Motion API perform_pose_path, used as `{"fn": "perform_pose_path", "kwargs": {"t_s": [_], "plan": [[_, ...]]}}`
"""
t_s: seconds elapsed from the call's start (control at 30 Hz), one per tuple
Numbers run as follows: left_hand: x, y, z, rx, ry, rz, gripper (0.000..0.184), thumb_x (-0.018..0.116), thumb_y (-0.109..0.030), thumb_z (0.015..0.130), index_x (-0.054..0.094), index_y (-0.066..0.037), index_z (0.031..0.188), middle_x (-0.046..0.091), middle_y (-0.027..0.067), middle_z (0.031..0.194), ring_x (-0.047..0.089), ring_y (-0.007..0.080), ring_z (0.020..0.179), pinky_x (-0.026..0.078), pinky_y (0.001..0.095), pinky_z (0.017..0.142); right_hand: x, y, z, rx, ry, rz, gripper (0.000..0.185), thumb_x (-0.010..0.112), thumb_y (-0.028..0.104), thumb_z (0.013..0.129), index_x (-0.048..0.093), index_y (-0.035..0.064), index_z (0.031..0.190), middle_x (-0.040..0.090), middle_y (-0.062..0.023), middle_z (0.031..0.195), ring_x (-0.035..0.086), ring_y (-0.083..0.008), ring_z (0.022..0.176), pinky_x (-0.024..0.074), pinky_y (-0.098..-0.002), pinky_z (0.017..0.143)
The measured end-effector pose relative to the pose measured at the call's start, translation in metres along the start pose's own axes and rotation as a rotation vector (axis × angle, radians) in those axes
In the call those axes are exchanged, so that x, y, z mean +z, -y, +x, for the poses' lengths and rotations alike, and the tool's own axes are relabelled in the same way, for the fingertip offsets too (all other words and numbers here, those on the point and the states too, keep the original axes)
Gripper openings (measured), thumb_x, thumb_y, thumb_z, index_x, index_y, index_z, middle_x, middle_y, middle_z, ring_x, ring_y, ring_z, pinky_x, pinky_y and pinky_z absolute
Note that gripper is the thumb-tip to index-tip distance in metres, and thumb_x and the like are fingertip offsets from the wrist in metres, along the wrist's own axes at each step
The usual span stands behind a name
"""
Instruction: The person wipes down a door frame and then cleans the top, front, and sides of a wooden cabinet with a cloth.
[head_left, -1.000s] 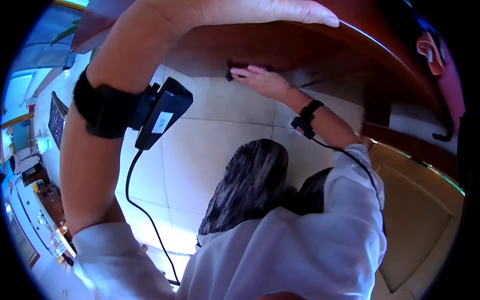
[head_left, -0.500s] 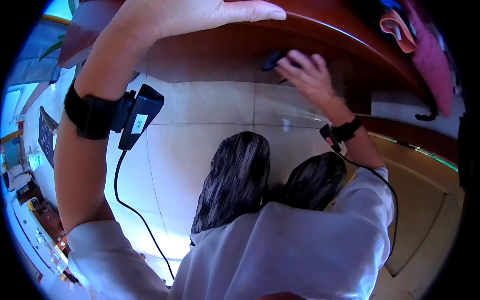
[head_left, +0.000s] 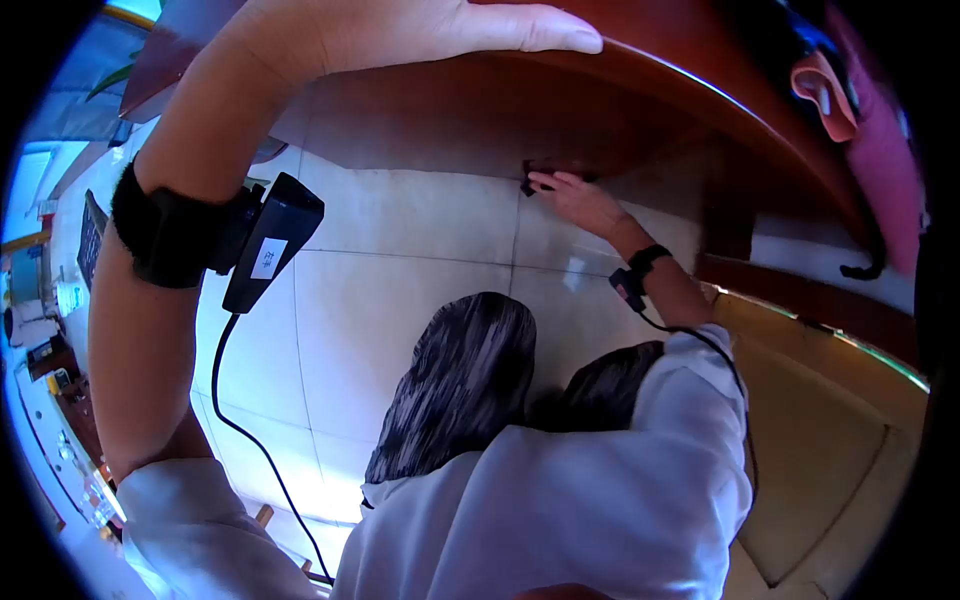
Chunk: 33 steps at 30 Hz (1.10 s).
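Note:
My left hand (head_left: pixel 400 32) rests at the rounded edge of a reddish-brown wooden desk (head_left: pixel 680 90). Its thumb lies stretched along the edge, and the other fingers are cut off by the top of the view. Below the desk top, my right hand (head_left: pixel 585 205) reaches toward the bottom of the wooden panel, where it meets the floor. Its fingers are closed around a small black object (head_left: pixel 528 185), mostly hidden, whose kind I cannot make out.
Pale floor tiles (head_left: pixel 400 230) lie under my knees (head_left: pixel 460 370) in patterned dark trousers. Black wrist devices (head_left: pixel 275 245) trail cables down both arms. A pink cloth (head_left: pixel 885 180) and an orange item (head_left: pixel 825 95) hang at the upper right. A brown panel (head_left: pixel 810 460) stands at right.
My right hand has moved left and slightly down, closer to the panel's base, with the dark object at its fingers. The left hand stays at the desk edge while the view shifts slightly.

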<state>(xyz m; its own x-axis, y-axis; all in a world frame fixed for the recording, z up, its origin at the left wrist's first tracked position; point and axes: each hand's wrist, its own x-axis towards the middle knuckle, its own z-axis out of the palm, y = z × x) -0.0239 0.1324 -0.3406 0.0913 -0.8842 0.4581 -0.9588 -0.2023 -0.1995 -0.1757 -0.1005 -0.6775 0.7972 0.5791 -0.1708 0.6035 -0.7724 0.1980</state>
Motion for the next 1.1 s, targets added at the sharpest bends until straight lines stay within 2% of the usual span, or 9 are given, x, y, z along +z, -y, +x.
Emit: {"fn": "perform_pose_path", "kwargs": {"t_s": [0.17,0.33,0.5,0.57,0.63,0.8,0.9,0.97,1.1], "plan": [[-0.005,-0.002,-0.002,-0.001,-0.037,-0.019,0.065,0.055,-0.049,0.081,0.046,-0.003,0.127,0.041,0.0206,0.134,0.034,0.0349,0.127,0.022,0.043,0.108,-0.145,-0.026,-0.036,0.079,-0.454,-0.458,0.048,0.06,0.007,0.08,0.053,0.0217,0.125,0.04,0.0031,0.138,0.031,-0.0164,0.13,0.0282,-0.0352,0.102],[-0.004,-0.005,-0.006,-0.071,-0.04,0.055,0.063,0.054,-0.048,0.082,0.047,-0.005,0.127,0.041,0.0193,0.134,0.035,0.0344,0.127,0.022,0.0421,0.108,-0.164,-0.021,0.008,0.044,-0.771,-0.349,0.045,0.061,0.008,0.079,0.055,0.0188,0.122,0.044,0.0031,0.135,0.033,-0.0162,0.129,0.0304,-0.0355,0.1],[0.004,-0.002,0.001,-0.08,0.013,0.049,0.065,0.054,-0.051,0.081,0.048,-0.004,0.126,0.044,0.0195,0.132,0.036,0.0353,0.126,0.023,0.0411,0.108,-0.037,0.021,0.056,-0.019,-0.241,0.067,0.041,0.046,0.009,0.085,0.049,0.0104,0.126,0.033,-0.0002,0.142,0.028,-0.0148,0.129,0.0291,-0.0263,0.103],[0.008,0.0,0.002,-0.041,-0.032,0.036,0.067,0.054,-0.052,0.081,0.047,-0.004,0.127,0.045,0.0201,0.131,0.036,0.0358,0.126,0.024,0.041,0.107,0.004,0.021,0.057,-0.201,-0.011,-0.391,0.038,0.043,0.01,0.086,0.052,0.0082,0.123,0.032,0.0008,0.143,0.026,-0.0151,0.131,0.0251,-0.0273,0.106],[0.011,0.002,0.003,0.013,-0.084,0.023,0.068,0.053,-0.053,0.081,0.047,-0.003,0.127,0.045,0.0205,0.131,0.035,0.0362,0.126,0.024,0.041,0.107,0.045,0.019,0.043,-0.182,0.063,-0.351,0.038,0.044,0.012,0.087,0.052,0.0086,0.123,0.036,0.0005,0.141,0.02,-0.0167,0.134,0.0219,-0.0289,0.108],[0.007,0.001,0.0,-0.033,-0.055,-0.011,0.07,0.052,-0.054,0.081,0.043,-0.004,0.13,0.039,0.0212,0.135,0.032,0.0359,0.128,0.02,0.0418,0.108,-0.007,-0.006,-0.01,-0.17,0.1,-0.181,0.034,0.049,0.013,0.086,0.057,0.0092,0.119,0.041,0.0006,0.137,0.02,-0.018,0.135,0.0175,-0.0311,0.109],[-0.001,-0.003,-0.002,-0.052,-0.033,-0.049,0.072,0.05,-0.055,0.082,0.039,-0.005,0.133,0.035,0.0206,0.138,0.03,0.0338,0.13,0.017,0.0412,0.11,-0.102,-0.019,-0.028,-0.019,-0.087,-0.115,0.034,0.05,0.009,0.084,0.059,0.01,0.117,0.038,0.0041,0.14,0.022,-0.0164,0.135,0.0229,-0.0327,0.107],[0.0,-0.004,-0.002,-0.056,-0.03,-0.036,0.072,0.049,-0.055,0.083,0.04,-0.005,0.133,0.035,0.0202,0.138,0.029,0.0334,0.13,0.017,0.0408,0.11,-0.133,-0.018,-0.02,0.03,-0.592,-0.311,0.035,0.058,0.009,0.079,0.061,0.012,0.113,0.047,0.0015,0.131,0.033,-0.0149,0.129,0.0242,-0.0377,0.104],[-0.001,-0.003,-0.002,-0.011,-0.039,-0.082,0.071,0.049,-0.055,0.083,0.042,-0.004,0.131,0.037,0.02,0.137,0.03,0.0336,0.13,0.018,0.0408,0.11,-0.175,0.006,0.055,-0.004,-0.849,-0.243,0.036,0.059,0.01,0.079,0.06,0.0124,0.115,0.051,0.0026,0.127,0.044,-0.0164,0.121,0.0265,-0.0373,0.1]]}}
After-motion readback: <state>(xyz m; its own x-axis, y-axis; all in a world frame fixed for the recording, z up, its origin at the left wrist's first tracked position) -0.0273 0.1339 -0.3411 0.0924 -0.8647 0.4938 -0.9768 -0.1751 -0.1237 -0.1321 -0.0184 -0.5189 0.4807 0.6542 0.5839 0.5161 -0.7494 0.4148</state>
